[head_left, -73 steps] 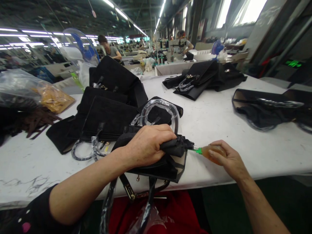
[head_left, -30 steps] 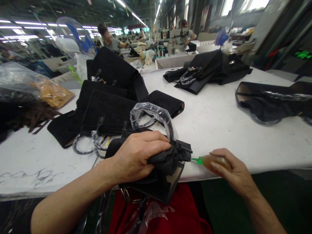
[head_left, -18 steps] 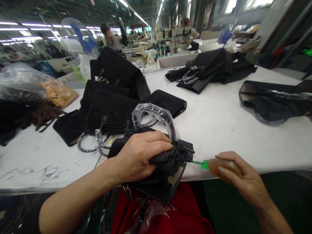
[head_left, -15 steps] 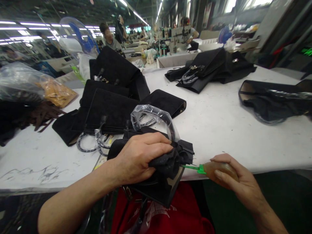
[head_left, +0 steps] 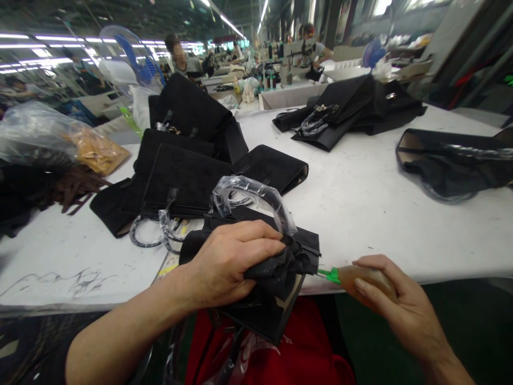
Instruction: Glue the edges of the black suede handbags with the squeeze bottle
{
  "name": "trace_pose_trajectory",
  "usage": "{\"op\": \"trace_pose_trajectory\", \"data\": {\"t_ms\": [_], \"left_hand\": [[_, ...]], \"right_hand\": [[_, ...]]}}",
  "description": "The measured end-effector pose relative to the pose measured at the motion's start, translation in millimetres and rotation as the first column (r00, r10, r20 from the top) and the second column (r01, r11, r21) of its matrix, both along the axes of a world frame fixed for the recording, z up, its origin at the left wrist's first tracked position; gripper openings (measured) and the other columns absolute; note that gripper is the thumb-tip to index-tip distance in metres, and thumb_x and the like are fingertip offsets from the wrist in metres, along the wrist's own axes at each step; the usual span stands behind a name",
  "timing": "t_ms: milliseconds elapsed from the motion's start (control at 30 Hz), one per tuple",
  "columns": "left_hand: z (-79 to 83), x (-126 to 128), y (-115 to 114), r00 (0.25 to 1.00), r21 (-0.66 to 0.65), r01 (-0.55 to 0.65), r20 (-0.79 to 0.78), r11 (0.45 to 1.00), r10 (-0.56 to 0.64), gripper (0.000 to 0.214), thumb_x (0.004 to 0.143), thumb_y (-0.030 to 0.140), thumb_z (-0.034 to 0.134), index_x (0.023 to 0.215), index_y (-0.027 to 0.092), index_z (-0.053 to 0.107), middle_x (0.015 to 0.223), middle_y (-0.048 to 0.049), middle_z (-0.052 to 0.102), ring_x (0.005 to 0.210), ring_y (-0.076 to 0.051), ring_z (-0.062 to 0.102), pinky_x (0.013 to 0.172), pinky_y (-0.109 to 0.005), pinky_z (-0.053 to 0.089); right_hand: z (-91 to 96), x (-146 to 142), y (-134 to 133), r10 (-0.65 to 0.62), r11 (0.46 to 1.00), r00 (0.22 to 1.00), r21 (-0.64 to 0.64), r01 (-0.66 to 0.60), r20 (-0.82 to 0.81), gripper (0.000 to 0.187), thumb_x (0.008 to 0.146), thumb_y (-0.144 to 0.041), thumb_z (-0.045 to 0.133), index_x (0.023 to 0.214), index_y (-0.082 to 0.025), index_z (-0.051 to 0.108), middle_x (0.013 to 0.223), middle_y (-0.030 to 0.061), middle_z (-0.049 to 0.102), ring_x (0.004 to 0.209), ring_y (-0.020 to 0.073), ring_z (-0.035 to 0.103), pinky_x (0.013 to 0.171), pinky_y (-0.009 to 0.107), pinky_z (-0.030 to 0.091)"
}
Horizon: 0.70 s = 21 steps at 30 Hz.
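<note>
My left hand (head_left: pixel 234 262) is closed around the bunched black fabric of a handbag (head_left: pixel 276 326), which rests over my lap at the table's front edge. A carrying handle (head_left: pixel 256 187) wrapped in clear plastic arches up from the bag beyond my knuckles. In my right hand (head_left: pixel 409 305), lying on its side, is a squeeze bottle (head_left: pixel 366 283) of amber liquid that looks like glue. Its green nozzle (head_left: pixel 331 275) points left at the bag's right edge, very close to it; I cannot tell whether the tip touches.
More black handbags (head_left: pixel 184 182) are piled on the white table (head_left: pixel 344 214) behind and left. Others (head_left: pixel 344 115) lie at the back, and one bag (head_left: pixel 457 163) is at the right. A plastic bag (head_left: pixel 36 133) and brown strips (head_left: pixel 76 187) sit left, near a blue fan (head_left: pixel 132 56).
My right hand has drawn the bottle slightly to the right, and its nozzle has backed away from the folds of the bag. My left hand keeps its hold on the fabric.
</note>
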<state>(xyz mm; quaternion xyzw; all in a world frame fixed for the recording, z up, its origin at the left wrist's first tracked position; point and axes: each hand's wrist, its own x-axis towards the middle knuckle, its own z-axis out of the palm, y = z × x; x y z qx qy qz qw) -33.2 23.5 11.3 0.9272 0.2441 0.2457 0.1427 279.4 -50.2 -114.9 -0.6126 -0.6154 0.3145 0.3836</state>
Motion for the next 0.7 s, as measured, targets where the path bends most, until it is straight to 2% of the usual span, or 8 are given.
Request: {"op": "trace_pose_trajectory", "data": {"t_ms": [100, 200, 267, 400, 500, 633, 700], "left_hand": [[0.8, 1, -2, 1.0, 0.034, 0.0, 0.004, 0.999, 0.0, 0.033, 0.079, 0.003, 0.052, 0.108, 0.014, 0.066, 0.104, -0.0103, 0.071, 0.091, -0.017, 0.07, 0.078, -0.027, 0.058], [0.9, 1, -5, 1.0, 0.072, 0.004, 0.001, 0.997, -0.004, 0.03, 0.082, 0.005, 0.051, 0.106, 0.012, 0.067, 0.102, -0.0112, 0.072, 0.089, -0.017, 0.07, 0.076, -0.026, 0.058], [0.7, 0, -6, 1.0, 0.085, 0.0, 0.001, 0.996, -0.001, 0.03, 0.082, 0.006, 0.051, 0.106, 0.011, 0.068, 0.101, -0.0111, 0.072, 0.088, -0.017, 0.07, 0.075, -0.025, 0.058], [-1.0, -2, -8, 1.0, 0.085, -0.013, 0.001, 0.996, 0.013, 0.029, 0.083, 0.007, 0.052, 0.107, 0.013, 0.068, 0.102, -0.0092, 0.072, 0.09, -0.015, 0.07, 0.075, -0.022, 0.057], [-3.7, -3, -9, 1.0, 0.08, -0.024, 0.0, 0.997, 0.024, 0.028, 0.085, 0.009, 0.053, 0.107, 0.014, 0.068, 0.103, -0.0085, 0.072, 0.09, -0.015, 0.07, 0.075, -0.022, 0.057], [-5.7, -3, -10, 0.999, 0.092, -0.026, 0.024, 0.995, 0.024, 0.028, 0.087, 0.014, 0.049, 0.109, 0.015, 0.067, 0.103, -0.0096, 0.072, 0.09, -0.016, 0.07, 0.076, -0.024, 0.058], [-5.3, -2, -11, 0.999, 0.086, -0.037, 0.013, 0.996, 0.036, 0.029, 0.086, 0.012, 0.049, 0.108, 0.014, 0.067, 0.103, -0.0097, 0.072, 0.091, -0.016, 0.07, 0.076, -0.023, 0.058]], "right_hand": [[5.2, 0, -2, 0.074, 0.994, 0.997, -0.084, -0.074, 0.0, 0.025, 0.091, -0.047, 0.062, 0.105, -0.027, 0.061, 0.092, 0.0009, 0.068, 0.077, 0.0213, 0.066, 0.065, 0.03, 0.053], [8.6, -1, -3, 0.002, 0.997, 1.0, -0.079, 0.0, 0.026, 0.027, 0.089, -0.05, 0.064, 0.104, -0.027, 0.061, 0.092, 0.0009, 0.068, 0.079, 0.0214, 0.066, 0.067, 0.029, 0.051], [8.4, 0, -4, 0.012, 0.99, 1.0, -0.141, -0.016, -0.029, 0.029, 0.09, -0.052, 0.063, 0.104, -0.027, 0.06, 0.091, 0.0006, 0.068, 0.079, 0.0216, 0.065, 0.066, 0.029, 0.051], [2.6, 4, -4, 0.043, 0.94, 0.982, -0.326, -0.103, -0.186, 0.035, 0.089, -0.057, 0.062, 0.105, -0.027, 0.058, 0.087, -0.0001, 0.068, 0.078, 0.0219, 0.064, 0.063, 0.029, 0.05], [-2.8, 6, -3, -0.024, 0.94, 0.983, -0.34, -0.041, -0.183, 0.038, 0.087, -0.059, 0.065, 0.106, -0.026, 0.058, 0.087, -0.0004, 0.068, 0.078, 0.0217, 0.064, 0.063, 0.028, 0.05], [-3.4, 8, -7, -0.007, 0.939, 0.979, -0.338, -0.063, -0.202, 0.037, 0.087, -0.057, 0.066, 0.107, -0.027, 0.059, 0.085, -0.0011, 0.069, 0.076, 0.0207, 0.064, 0.063, 0.027, 0.051], [-0.2, 7, -10, -0.052, 0.953, 0.986, -0.304, 0.001, -0.16, 0.035, 0.087, -0.056, 0.066, 0.106, -0.027, 0.06, 0.082, -0.0022, 0.068, 0.072, 0.0191, 0.063, 0.062, 0.026, 0.051]]}}
